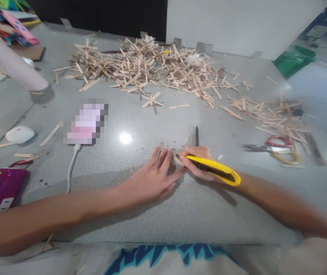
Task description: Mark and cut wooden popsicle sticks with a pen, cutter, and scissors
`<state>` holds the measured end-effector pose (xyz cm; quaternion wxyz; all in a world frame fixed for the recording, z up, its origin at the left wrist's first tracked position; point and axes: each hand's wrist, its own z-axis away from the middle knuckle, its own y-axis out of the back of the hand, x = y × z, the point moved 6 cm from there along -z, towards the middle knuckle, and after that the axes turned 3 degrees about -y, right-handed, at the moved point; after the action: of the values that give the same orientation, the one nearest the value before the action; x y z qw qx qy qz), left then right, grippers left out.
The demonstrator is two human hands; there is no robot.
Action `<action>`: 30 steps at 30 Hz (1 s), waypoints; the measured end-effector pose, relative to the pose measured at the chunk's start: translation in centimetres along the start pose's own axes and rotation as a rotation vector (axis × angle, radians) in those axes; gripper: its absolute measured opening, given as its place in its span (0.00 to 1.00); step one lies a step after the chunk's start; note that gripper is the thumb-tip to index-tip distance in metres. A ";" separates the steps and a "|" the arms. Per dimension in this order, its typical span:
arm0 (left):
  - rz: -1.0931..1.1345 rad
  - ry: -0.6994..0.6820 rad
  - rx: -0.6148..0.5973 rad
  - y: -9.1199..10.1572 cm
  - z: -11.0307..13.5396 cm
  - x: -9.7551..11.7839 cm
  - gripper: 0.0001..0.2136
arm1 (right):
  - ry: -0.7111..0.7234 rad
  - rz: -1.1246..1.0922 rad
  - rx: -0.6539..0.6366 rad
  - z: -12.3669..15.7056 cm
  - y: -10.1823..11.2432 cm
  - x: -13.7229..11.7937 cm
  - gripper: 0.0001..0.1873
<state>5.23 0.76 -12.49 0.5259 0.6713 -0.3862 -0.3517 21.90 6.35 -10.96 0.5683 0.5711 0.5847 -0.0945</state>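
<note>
My right hand (199, 162) is wrapped round a yellow box cutter (217, 168), whose dark tip points left towards my other hand. A small piece of wooden craft stick (177, 159) lies under that tip, mostly covered by fingers. My left hand (154, 173) rests on the table and pins this stick between thumb and fingers. Just beyond my right hand lies a black pen (197, 134). A star of glued craft sticks (152, 100) sits further back, with one loose stick (179, 106) to its right.
A big heap of craft sticks (140, 68) spans the back of the grey table (140, 225). More sticks (263, 112) lie at right, near pliers (256, 148) and scissors (285, 156). At left are a phone (85, 122) on a cable, a white mouse (20, 134) and a purple device (11, 187).
</note>
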 end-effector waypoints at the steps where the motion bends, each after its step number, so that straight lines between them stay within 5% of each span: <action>1: 0.002 0.002 0.004 0.0 0.0 0.0 0.32 | 0.000 -0.004 0.005 0.0 0.0 0.0 0.12; 16: -0.030 -0.034 0.030 0.2 -0.2 0.0 0.34 | -0.005 0.020 0.094 0.4 0.6 0.2 0.08; 30: 0.035 -0.013 0.042 0.2 0.0 -0.1 0.36 | -0.049 0.021 0.041 -0.2 0.4 0.1 0.08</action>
<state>5.18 0.79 -12.28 0.5153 0.6729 -0.4085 -0.3388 22.11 6.67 -10.76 0.5717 0.5864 0.5624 -0.1146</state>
